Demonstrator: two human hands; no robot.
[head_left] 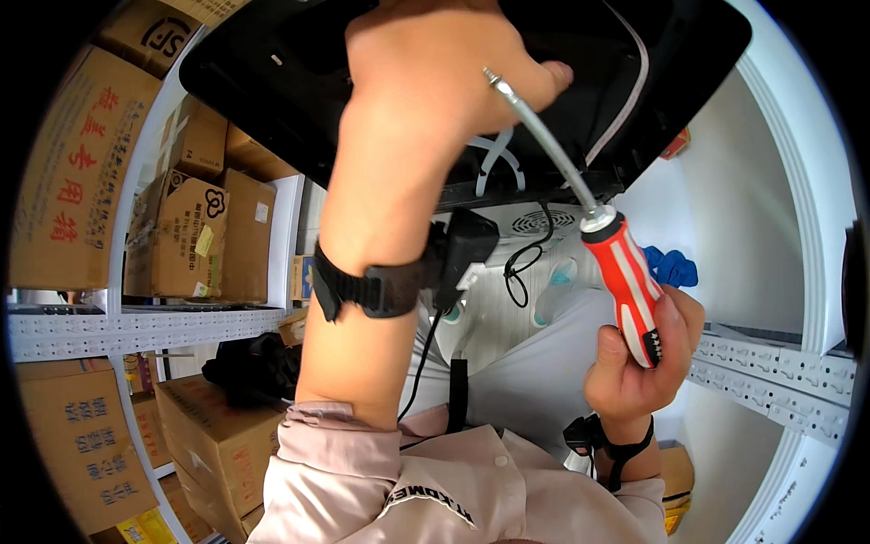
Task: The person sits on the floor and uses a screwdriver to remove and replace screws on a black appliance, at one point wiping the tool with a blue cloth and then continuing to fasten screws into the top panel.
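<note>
My right hand is closed round the lower end of the red-and-white striped handle of a screwdriver. Its metal shaft points up and to the left, and a small threaded piece like a screw shows at the tip. That tip overlaps my left hand in the picture; whether they touch I cannot tell. My left hand reaches across a large black shell with rounded corners, thumb stretched to the right. Its other fingers are hidden. White cables and a pale cord run along the shell.
Cardboard boxes fill white metal shelving on the left. A perforated white shelf beam runs along the right. Below the shell hangs a black cable. A blue bunched item lies behind the screwdriver handle. Each wrist wears a strapped black device.
</note>
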